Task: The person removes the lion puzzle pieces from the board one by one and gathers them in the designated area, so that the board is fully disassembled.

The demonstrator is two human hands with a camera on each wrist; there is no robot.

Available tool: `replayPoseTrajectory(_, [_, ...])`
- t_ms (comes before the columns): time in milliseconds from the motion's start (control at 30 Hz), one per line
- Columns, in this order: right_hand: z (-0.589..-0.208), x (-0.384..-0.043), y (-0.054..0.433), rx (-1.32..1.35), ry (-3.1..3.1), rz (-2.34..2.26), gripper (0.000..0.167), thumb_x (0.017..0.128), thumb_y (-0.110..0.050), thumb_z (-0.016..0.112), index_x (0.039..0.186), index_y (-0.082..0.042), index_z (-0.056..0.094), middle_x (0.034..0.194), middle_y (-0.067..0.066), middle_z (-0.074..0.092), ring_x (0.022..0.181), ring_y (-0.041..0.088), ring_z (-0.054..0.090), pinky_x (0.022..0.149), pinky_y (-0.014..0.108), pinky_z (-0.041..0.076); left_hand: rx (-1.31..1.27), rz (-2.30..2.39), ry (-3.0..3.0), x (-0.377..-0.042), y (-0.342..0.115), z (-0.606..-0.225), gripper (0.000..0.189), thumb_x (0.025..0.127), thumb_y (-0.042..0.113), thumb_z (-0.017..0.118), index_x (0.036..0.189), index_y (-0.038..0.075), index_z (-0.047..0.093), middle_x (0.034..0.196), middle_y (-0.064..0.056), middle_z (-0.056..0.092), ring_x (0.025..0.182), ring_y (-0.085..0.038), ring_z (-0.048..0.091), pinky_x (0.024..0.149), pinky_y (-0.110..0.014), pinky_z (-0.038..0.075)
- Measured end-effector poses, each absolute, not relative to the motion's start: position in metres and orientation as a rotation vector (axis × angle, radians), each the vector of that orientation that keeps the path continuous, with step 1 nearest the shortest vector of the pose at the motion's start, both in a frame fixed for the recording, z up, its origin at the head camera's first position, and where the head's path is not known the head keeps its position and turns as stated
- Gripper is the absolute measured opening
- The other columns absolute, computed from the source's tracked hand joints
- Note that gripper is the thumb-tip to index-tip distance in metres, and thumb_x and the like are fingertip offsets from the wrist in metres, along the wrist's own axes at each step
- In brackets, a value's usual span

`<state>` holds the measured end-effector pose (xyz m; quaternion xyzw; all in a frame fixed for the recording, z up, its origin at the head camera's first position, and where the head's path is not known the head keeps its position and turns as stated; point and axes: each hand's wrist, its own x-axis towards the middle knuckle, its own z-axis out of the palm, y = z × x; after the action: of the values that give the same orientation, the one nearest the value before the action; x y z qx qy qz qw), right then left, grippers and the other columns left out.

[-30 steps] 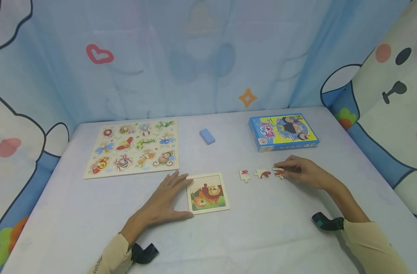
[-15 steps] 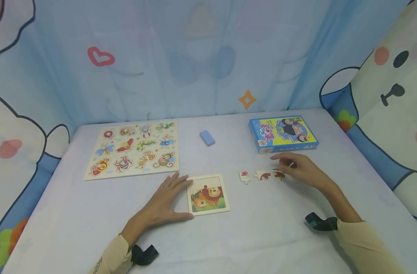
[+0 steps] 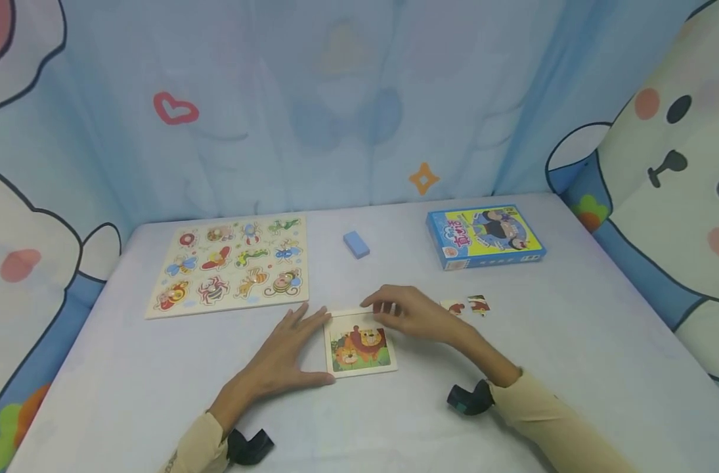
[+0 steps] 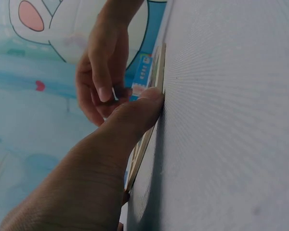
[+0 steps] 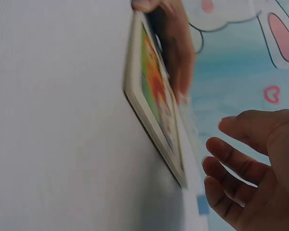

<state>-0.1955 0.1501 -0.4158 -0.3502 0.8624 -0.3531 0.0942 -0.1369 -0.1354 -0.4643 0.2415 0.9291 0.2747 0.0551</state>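
Observation:
A small square puzzle tray (image 3: 366, 373) lies on the white cloth, its lower part filled with a lion picture (image 3: 359, 348) and a pale strip showing along its top. My left hand (image 3: 276, 355) spans its left side with spread fingers; the thumb (image 4: 149, 94) touches the near left corner, the forefinger the far left one. My right hand (image 3: 415, 316) hovers at the tray's upper right corner. In the right wrist view its thumb and fingers (image 5: 236, 154) stand apart with no piece visible between them. Two loose puzzle pieces, one brown-and-white (image 3: 456, 307) and one brown-and-green (image 3: 479, 304), lie right of that hand.
A wooden insect puzzle board (image 3: 229, 266) lies at the back left. Behind the tray is a small blue block (image 3: 356, 244). A blue-and-yellow box (image 3: 486, 236) sits at the back right, before the patterned curtain (image 3: 247, 131).
My right hand has left the rightmost loose piece and moved left to the tray. The spot of the flower piece is now covered by it. My left hand stays on the tray.

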Motion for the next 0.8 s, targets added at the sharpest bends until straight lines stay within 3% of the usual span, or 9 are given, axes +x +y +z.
replayPoseTrajectory(267, [-0.432, -0.19, 0.118, -1.076, 2.522, -0.911, 0.027, 0.089, -0.019, 0.068, 0.116, -0.016, 0.069, 0.101, -0.009, 0.063, 0.085, 0.009, 0.051, 0.073, 0.024, 0.048, 0.718, 0.839, 2.816, -0.136, -0.135, -0.463, 0.1, 0.068, 0.075, 0.066, 0.151, 0.031, 0.03, 0.156, 0.015, 0.023, 0.148, -0.022, 0.008, 0.12, -0.05, 0.01])
replayPoseTrajectory(533, [-0.435, -0.189, 0.117, -1.157, 2.552, -0.788, 0.025, 0.086, -0.023, 0.072, 0.11, -0.016, 0.072, 0.107, -0.006, 0.059, 0.096, 0.011, 0.048, 0.077, 0.025, 0.046, 0.722, 0.824, 2.825, -0.136, -0.135, -0.464, 0.099, 0.069, 0.075, 0.065, 0.151, 0.031, 0.03, 0.157, 0.015, 0.023, 0.148, -0.023, 0.009, 0.119, -0.051, 0.011])
replayPoseTrajectory(800, [-0.435, -0.187, 0.118, -1.163, 2.557, -0.771, 0.024, 0.085, -0.023, 0.073, 0.108, -0.018, 0.072, 0.106, -0.006, 0.058, 0.097, 0.012, 0.046, 0.078, 0.025, 0.044, 0.728, 0.824, 2.826, -0.137, -0.135, -0.465, 0.099, 0.069, 0.074, 0.066, 0.151, 0.031, 0.03, 0.156, 0.015, 0.024, 0.148, -0.022, 0.008, 0.119, -0.05, 0.011])
